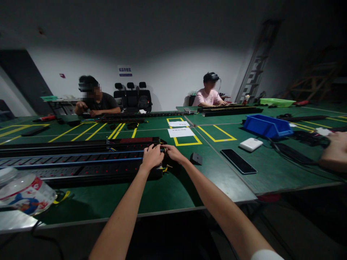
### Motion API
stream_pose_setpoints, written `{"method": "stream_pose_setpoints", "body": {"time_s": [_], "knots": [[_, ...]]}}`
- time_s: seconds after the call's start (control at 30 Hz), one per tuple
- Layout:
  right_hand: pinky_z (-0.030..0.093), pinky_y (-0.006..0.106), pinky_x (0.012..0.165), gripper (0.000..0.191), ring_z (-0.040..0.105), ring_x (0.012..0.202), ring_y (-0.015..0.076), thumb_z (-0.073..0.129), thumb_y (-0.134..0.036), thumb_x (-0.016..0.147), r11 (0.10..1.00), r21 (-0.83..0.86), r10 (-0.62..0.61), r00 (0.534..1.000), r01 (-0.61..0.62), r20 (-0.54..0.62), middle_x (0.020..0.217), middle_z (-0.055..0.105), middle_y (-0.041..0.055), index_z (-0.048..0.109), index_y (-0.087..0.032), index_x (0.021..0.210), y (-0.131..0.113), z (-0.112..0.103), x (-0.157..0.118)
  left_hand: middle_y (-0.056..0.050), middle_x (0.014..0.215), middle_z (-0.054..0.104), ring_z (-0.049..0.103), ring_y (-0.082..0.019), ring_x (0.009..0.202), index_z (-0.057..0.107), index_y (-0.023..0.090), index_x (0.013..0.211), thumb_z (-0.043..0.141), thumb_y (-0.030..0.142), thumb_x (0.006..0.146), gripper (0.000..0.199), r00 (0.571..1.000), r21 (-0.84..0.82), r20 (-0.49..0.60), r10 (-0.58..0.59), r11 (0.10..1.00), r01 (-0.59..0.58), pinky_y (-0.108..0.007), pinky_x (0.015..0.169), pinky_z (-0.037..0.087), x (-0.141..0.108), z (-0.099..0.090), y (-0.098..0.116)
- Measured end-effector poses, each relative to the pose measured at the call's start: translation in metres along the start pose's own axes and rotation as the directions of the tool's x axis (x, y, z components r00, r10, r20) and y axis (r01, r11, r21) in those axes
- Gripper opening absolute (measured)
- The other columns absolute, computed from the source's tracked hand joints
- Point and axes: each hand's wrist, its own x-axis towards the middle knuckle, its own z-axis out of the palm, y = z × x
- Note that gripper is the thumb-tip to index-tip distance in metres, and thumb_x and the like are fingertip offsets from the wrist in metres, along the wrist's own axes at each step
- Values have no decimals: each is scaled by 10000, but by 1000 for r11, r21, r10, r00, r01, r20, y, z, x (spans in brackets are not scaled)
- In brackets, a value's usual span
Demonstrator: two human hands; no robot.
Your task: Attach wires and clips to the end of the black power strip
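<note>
Several long black power strips with red dots lie side by side, reaching from the left to the middle of the table. My left hand is closed over the right end of one strip, fingers bent on its top. At that same end, my right hand has its fingers pressed together against the tip. What it pinches there, if anything, is hidden. Yellow wire ends stick out just below the hands. A small black block, perhaps an end cap, stands right of my right hand.
To the right are a black phone, a white box-like device and a blue bin. Paper sheets lie ahead. A plastic jar stands front left. Two people work across the table; another person's hand shows at right.
</note>
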Motion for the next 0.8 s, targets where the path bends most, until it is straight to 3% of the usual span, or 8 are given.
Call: {"method": "stream_pose_setpoints", "body": {"time_s": [0.5,0.8], "knots": [[492,303,856,507,594,798,153,470,-49,760,1000,4,28,999,-28,-36,860,699,35,695,-170,1198,0,0,-1,-108,1452,541,342,-309,1422,461,190,1405,326,285,920,513,1000,-5,-20,7,1000,-7,-531,1114,271,-1,1,1],[493,283,815,538,589,762,152,440,-47,755,1000,-6,-4,1000,4,17,883,708,40,713,-172,1201,3,0,1,-101,1483,513,321,-303,1437,421,201,1448,316,244,907,553,1000,-22,1,0,1000,0,-533,1123,258,0,0,-1]]}}
